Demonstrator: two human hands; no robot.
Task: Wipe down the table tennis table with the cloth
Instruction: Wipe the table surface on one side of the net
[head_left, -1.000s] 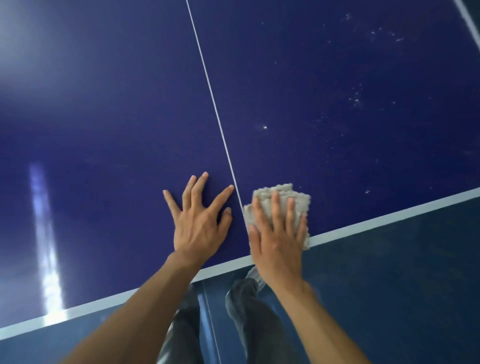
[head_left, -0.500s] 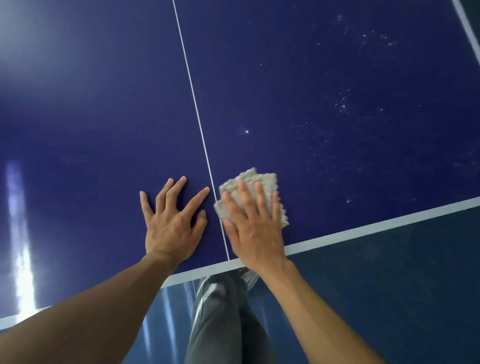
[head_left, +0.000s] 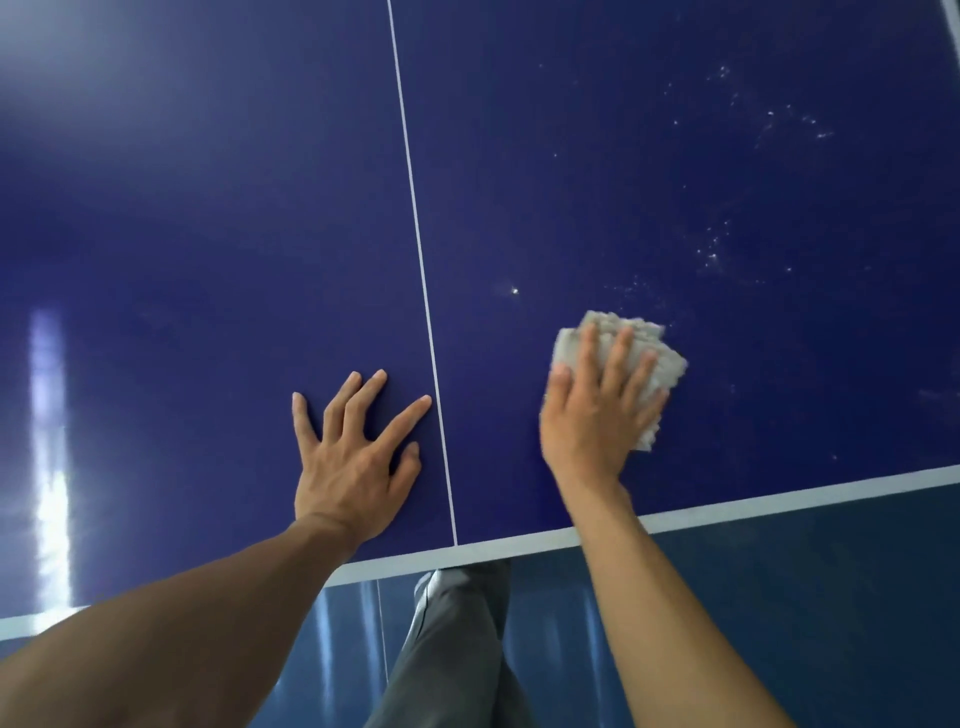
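Observation:
The dark blue table tennis table (head_left: 208, 218) fills most of the view, with a thin white centre line (head_left: 415, 218) running up it. My right hand (head_left: 597, 415) presses flat, fingers straight, on a folded grey cloth (head_left: 660, 364) lying right of the line. My left hand (head_left: 358, 457) rests flat on the table just left of the line, fingers spread. White specks (head_left: 717, 249) dot the surface beyond and to the right of the cloth.
The table's white near edge band (head_left: 779, 499) runs diagonally across the lower view. Below it is a blue floor (head_left: 831, 597), with my grey trouser leg (head_left: 452, 649) close to the edge. A bright light reflection (head_left: 49, 441) streaks the left side.
My right hand has slid the cloth to the right, away from the centre line and my left hand. The left hand stays planted beside the line.

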